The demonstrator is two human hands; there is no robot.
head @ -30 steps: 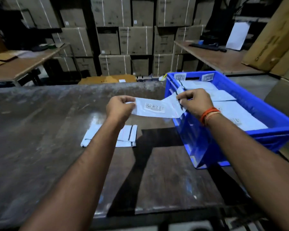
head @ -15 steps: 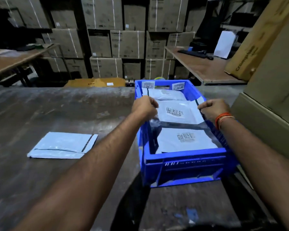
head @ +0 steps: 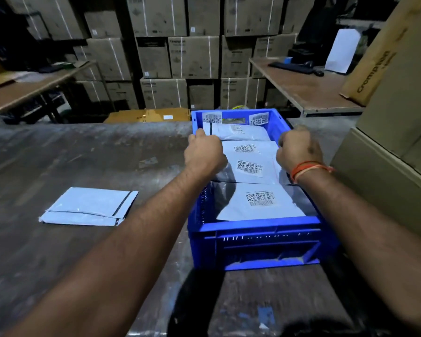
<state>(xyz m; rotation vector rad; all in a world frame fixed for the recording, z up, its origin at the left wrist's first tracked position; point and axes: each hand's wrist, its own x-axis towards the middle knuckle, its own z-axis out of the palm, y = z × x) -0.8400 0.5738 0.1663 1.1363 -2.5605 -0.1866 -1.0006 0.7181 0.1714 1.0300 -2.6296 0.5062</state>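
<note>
Over the crate [head: 265,242] at the table's [head: 71,263] right edge, L hand [head: 204,155] & R hand [head: 299,152] pinch a packet [head: 249,167] (fingers curled on its ends); slack grip could drop it crooked.

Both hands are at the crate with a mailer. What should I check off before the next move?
1. Left hand grips the mailer at its left edge: ok.
2. Right hand grips its right edge: ok.
3. Label on the mailer faces up, uncovered: ok.
4. Mailer sits within the crate walls: ok.
5. Mailer lifted free of the other mailers beneath it: cannot tell.
6. Stack on the table lies apart from the crate and both arms: ok.
</note>
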